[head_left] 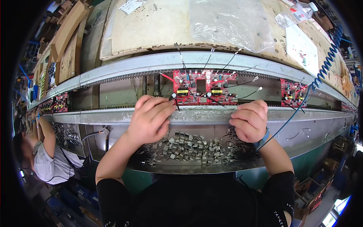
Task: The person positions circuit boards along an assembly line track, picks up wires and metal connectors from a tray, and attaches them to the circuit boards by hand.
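**Red circuit-board panel on the conveyor rails, a hand near each of its near corners**

The red circuit-board panel [208,85] lies flat between the conveyor's far rail [151,59] and near rail [211,116]. It looks light and stiff, but fragile: upright components crowd its face, and thin black leads fan out beyond the far and right edges. The bare board edges seem the safest hold, clear of components; the leads are probably soft and easily snagged.

The left hand [150,117] is bent over the near rail, its fingertips at the panel's near-left corner beside a short black lead [177,104]; whether they pinch it I cannot tell. The right hand [250,120] is curled above the near rail, just off the near-right corner; its palm side is hidden, so I cannot tell whether it holds anything.

Along the near rail runs a metal tray [219,130] with a heap of small metal clips [193,148] between bundles of black wires. Beyond the far rail, a worn cream tabletop [151,28] bears a clear plastic sheet [230,22] and, toward its right, a plastic bottle [297,14]. A blue coiled cord [329,56] hangs at right; a co-worker [53,160] is at the conveyor's left end.
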### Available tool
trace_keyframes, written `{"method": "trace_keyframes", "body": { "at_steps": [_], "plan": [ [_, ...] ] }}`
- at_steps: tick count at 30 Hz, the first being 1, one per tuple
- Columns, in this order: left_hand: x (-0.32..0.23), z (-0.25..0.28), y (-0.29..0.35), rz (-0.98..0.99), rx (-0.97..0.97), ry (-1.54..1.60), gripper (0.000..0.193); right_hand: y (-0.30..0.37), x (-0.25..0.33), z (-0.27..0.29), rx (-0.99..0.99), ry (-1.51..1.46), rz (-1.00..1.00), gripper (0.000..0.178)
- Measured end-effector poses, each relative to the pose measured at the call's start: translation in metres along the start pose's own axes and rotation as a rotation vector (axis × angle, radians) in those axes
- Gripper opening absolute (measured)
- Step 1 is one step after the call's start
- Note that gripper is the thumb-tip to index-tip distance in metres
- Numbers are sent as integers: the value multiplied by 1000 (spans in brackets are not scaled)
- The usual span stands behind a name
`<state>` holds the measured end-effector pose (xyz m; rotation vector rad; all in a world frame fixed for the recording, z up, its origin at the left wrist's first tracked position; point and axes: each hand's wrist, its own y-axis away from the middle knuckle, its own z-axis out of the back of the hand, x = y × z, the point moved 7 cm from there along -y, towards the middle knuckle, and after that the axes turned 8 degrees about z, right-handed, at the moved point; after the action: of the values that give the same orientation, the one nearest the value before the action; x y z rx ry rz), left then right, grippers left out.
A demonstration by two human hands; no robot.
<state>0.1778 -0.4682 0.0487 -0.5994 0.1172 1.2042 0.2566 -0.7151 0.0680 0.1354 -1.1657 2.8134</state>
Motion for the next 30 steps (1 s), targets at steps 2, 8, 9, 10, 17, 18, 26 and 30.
{"method": "trace_keyframes", "body": {
  "at_steps": [2, 8, 9, 10, 17, 18, 26, 30],
  "plan": [
    [-4, -6, -3, -16, 118, -11, 52, 3, 2, -1, -4, 11, 28, 19],
    [-12, -10, -6, -29, 230, -87, 59, 4, 10, 0, 52, 32, 107, 16],
    [-12, -10, -4, -28, 221, -96, 59, 3, 11, -1, 56, 31, 131, 15],
    [-12, -10, -1, -47, 174, -108, 58, 3, 12, -1, 60, 23, 150, 14],
    [-9, 1, 11, -94, -71, -151, 48, 2, 19, -16, 164, -45, 200, 17],
    [-9, 3, 14, -99, -96, -140, 48, -1, 21, -23, 231, -59, 203, 25],
    [-6, 11, 22, -112, -192, -91, 47, -51, 42, -83, 625, 168, 73, 59],
    [-3, 12, 22, -113, -225, -62, 48, -67, 50, -100, 702, 141, -54, 62]
  ]
}}
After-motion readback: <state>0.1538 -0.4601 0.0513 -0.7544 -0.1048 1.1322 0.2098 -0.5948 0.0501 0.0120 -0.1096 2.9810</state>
